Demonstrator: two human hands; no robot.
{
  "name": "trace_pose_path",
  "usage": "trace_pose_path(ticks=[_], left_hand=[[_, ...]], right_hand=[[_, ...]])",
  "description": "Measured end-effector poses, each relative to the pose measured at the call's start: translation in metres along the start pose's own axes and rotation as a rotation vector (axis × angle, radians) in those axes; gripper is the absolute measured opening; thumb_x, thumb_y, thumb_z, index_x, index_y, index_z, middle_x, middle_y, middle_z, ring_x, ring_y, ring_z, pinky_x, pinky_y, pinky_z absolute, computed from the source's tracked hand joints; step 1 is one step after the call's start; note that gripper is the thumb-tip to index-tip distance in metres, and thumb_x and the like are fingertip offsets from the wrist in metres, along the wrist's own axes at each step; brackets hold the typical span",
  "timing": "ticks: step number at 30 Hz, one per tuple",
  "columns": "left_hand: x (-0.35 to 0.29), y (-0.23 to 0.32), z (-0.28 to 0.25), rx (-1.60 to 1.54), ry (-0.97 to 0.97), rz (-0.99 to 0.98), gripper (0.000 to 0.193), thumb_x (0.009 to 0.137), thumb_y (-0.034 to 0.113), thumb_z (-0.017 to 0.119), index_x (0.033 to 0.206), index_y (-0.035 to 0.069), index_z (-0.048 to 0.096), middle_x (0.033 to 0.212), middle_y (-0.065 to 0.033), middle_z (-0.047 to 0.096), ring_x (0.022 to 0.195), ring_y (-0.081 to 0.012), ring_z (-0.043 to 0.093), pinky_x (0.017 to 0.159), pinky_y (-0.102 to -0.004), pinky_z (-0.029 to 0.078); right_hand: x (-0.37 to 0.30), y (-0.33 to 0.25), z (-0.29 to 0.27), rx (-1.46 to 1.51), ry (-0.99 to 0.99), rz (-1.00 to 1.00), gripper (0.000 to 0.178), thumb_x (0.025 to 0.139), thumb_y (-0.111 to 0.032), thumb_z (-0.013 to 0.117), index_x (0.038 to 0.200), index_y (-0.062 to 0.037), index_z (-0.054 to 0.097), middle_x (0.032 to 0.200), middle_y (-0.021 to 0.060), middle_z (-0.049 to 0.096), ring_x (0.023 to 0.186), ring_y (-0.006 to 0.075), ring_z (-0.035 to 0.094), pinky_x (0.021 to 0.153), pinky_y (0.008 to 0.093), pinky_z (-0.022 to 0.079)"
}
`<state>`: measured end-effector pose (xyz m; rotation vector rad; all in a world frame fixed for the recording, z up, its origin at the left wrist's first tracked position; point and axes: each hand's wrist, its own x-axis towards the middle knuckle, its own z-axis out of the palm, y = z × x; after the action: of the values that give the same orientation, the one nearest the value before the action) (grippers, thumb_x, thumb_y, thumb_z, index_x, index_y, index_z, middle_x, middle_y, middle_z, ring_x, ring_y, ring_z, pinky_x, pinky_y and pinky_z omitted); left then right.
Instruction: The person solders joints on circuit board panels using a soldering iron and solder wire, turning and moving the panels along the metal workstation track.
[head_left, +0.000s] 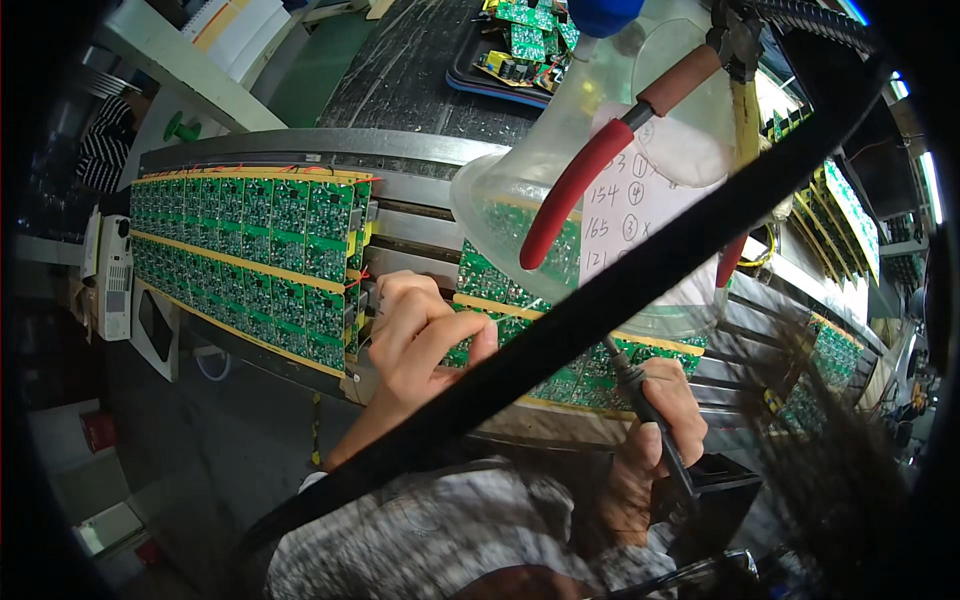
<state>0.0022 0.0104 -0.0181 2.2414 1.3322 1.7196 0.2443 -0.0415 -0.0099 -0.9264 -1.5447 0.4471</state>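
My right hand is closed around the dark handle of a soldering iron, its front end reaching toward a panel of green circuit boards. Over the left part of that panel, my left hand is closed, thumb and forefinger together; whatever they pinch is too small to make out. A clear plastic hood stands above the panel and covers part of it. Across the view runs a black strap, hiding some of the boards between my hands.
Another board panel with yellow edges lies left on the metal rails. Red-handled pliers hang before the hood, near a handwritten paper sheet. A dark tray of boards sits behind; more boards stand right.
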Motion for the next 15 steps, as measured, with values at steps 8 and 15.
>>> trace_pose_path(ticks=[8, 15], left_hand=[[0.007, 0.011, 0.004, -0.08, -0.184, 0.019, 0.014, 0.068, 0.001, 0.075, 0.08, 0.007, 0.07, 0.072, -0.0024, 0.057, 0.064, -0.0224, 0.051, 0.068, -0.0391, 0.037], [0.001, 0.015, 0.003, -0.048, -0.263, 0.018, 0.013, 0.078, 0.005, 0.078, 0.087, 0.009, 0.069, 0.083, -0.0015, 0.064, 0.086, -0.0264, 0.069, 0.087, -0.0452, 0.048]], right_hand=[[-0.01, 0.005, -0.009, -0.024, 0.08, -0.011, 0.029, 0.094, -0.021, 0.062, 0.106, 0.0051, 0.066, 0.079, 0.0172, 0.067, 0.07, 0.032, 0.064, 0.073, 0.0457, 0.054], [-0.013, 0.004, -0.018, -0.057, 0.107, 0.018, 0.029, 0.093, -0.02, 0.063, 0.105, 0.0058, 0.066, 0.078, 0.0174, 0.067, 0.07, 0.0318, 0.065, 0.073, 0.0457, 0.054]])
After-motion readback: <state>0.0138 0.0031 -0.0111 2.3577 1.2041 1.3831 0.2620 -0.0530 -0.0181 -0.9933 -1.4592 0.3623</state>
